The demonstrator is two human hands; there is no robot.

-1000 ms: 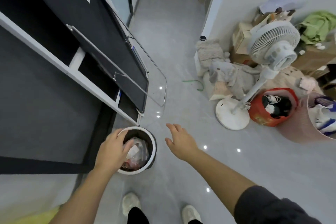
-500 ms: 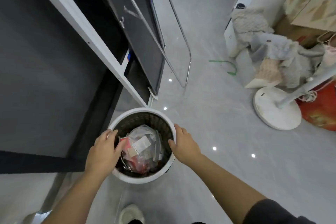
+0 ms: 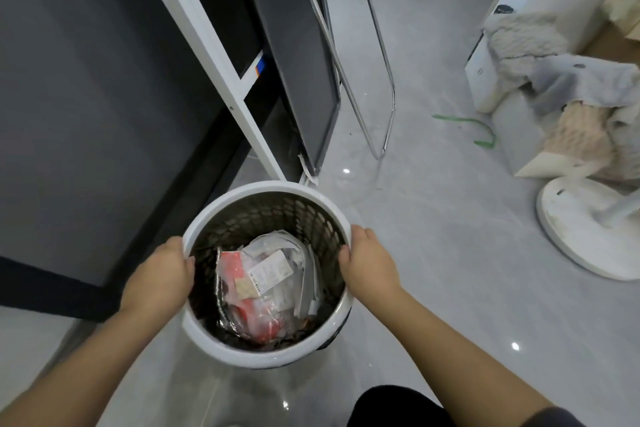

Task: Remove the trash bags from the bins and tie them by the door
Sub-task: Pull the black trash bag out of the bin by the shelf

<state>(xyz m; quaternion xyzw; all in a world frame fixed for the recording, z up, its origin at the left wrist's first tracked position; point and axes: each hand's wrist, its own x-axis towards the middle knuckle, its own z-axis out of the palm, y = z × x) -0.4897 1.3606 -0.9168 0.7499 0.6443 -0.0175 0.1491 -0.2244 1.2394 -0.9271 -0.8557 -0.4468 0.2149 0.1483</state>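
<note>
A round bin (image 3: 273,188) with a white rim and a dark mesh wall stands on the grey floor right below me. Inside lies trash (image 3: 266,284): clear plastic wrap, red packaging and a white label. A bag liner cannot be made out against the mesh. My left hand (image 3: 160,279) clasps the left side of the rim, fingers curled over its inner edge. My right hand (image 3: 367,263) clasps the right side of the rim the same way.
A dark cabinet with a white frame (image 3: 207,55) and a leaning black panel with a chrome tube stand (image 3: 381,80) rise just behind the bin. To the right lie a pile of cloth and boxes (image 3: 568,97), a green strip (image 3: 481,130) and a white fan base (image 3: 588,229).
I have leaned down closer to the bin. My right hand came from the air onto the right rim, and my left hand shifted from inside the opening to the left rim.
</note>
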